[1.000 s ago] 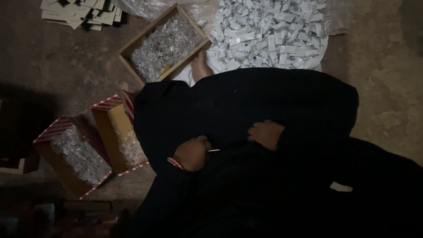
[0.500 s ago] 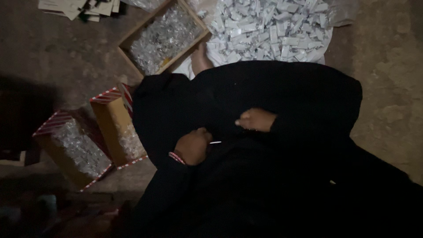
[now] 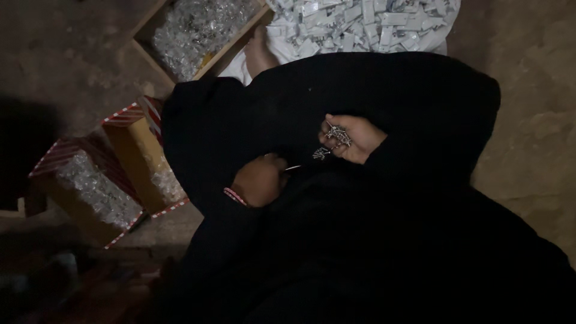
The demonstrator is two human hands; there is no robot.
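The right hand [image 3: 354,139] lies palm up on the black cloth [image 3: 372,228] that covers the lap, its fingers curled loosely around a small heap of screws [image 3: 337,135]; a few more screws [image 3: 321,153] lie on the cloth just beside the palm. The left hand [image 3: 259,180] rests lower and to the left, its fingers pinched together on a single thin screw [image 3: 293,167] that points toward the right hand. A red and white band [image 3: 234,197] shows at the left wrist.

Around the lap, on the bare concrete floor [image 3: 528,150], stand several containers. At the top, a wooden tray [image 3: 198,33] holds clear plastic pieces. Next to it, a white sheet carries a heap of small white plastic parts [image 3: 366,24], and a bare foot [image 3: 259,53] rests between the two. To the left are two cardboard boxes with red and white striped edges [image 3: 90,180], open and lined with bags of clear pieces; the nearer one touches the cloth. The lower left corner is too dark to make out.
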